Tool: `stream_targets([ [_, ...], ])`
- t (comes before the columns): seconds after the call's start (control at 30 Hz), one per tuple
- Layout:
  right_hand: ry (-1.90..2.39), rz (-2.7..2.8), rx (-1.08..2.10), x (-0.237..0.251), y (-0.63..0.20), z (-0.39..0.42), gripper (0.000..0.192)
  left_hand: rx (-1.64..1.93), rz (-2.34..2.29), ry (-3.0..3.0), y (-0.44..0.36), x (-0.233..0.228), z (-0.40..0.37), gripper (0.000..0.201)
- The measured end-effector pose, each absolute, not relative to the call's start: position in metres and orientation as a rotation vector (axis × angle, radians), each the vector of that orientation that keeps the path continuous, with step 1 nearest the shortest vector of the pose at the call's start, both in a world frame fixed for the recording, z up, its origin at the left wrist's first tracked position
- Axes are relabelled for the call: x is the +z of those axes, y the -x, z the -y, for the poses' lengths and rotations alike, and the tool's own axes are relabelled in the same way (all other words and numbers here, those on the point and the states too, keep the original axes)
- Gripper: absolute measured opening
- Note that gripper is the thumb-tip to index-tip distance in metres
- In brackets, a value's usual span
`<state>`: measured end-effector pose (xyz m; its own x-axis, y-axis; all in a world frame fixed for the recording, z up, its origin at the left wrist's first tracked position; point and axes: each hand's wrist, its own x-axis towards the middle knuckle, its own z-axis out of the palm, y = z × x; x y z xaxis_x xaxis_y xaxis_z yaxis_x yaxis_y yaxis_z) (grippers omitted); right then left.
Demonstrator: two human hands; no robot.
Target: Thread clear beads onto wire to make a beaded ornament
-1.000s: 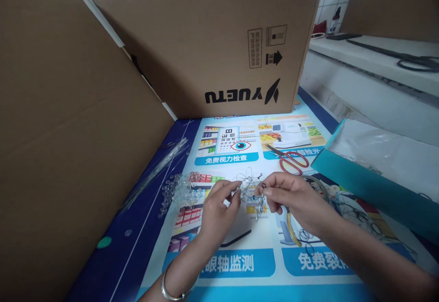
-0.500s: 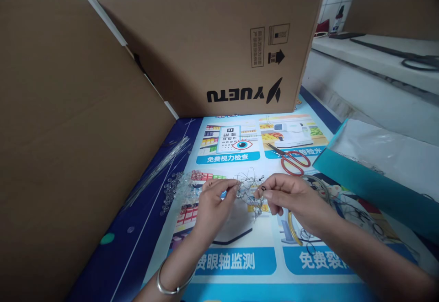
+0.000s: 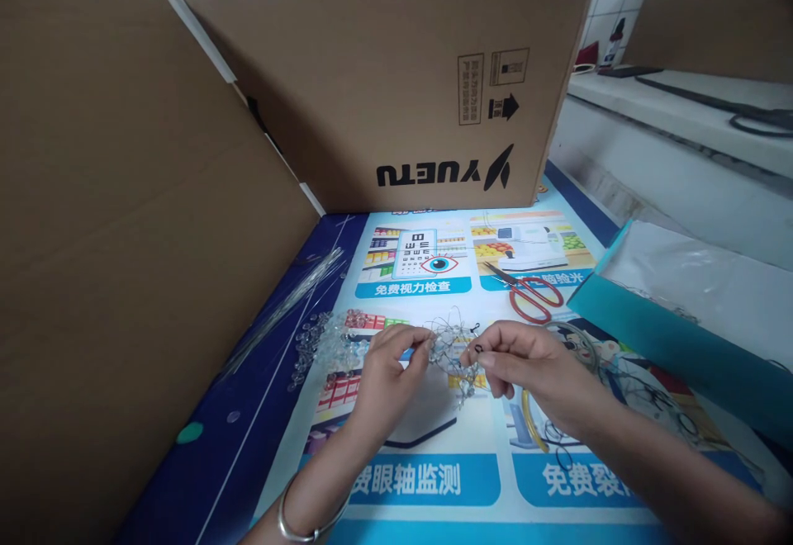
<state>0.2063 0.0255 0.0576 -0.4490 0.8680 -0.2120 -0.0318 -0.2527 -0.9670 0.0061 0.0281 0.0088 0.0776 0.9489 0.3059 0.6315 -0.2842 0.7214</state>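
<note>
Between my hands hangs a tangled piece of thin wire strung with clear beads point(image 3: 451, 348), with small black loops near its right side. My left hand point(image 3: 396, 363) pinches its left edge between thumb and fingertips. On the other side, my right hand point(image 3: 526, 362) has thumb and forefinger closed on the wire beside a black loop. Left of my left hand lies a spread of loose clear beads point(image 3: 315, 348). Past my right hand rest red-handled scissors point(image 3: 533, 296), blades pointing up-left. Coiled wire point(image 3: 644, 392) lies partly under my right forearm.
A large cardboard box panel point(image 3: 396, 91) stands at the back, another cardboard panel point(image 3: 124, 198) along the left. A bundle of straight thin wires point(image 3: 288, 305) lies by it. At right is a teal box point(image 3: 669, 355) with a plastic-like lining. A green disc point(image 3: 189, 433) lies lower left.
Both hands keep their pinch on the beaded wire and have hardly moved. The whole view has shifted slightly.
</note>
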Motion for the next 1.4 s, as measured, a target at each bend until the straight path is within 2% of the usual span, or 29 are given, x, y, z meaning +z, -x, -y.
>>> stream_targets([
  [1.4, 1.021, 1.395, 1.774, 0.0533, -0.2067, -0.0248, 0.014, 1.014, -1.506, -1.828, -0.0084, 0.0164, -0.0258, 0.013],
])
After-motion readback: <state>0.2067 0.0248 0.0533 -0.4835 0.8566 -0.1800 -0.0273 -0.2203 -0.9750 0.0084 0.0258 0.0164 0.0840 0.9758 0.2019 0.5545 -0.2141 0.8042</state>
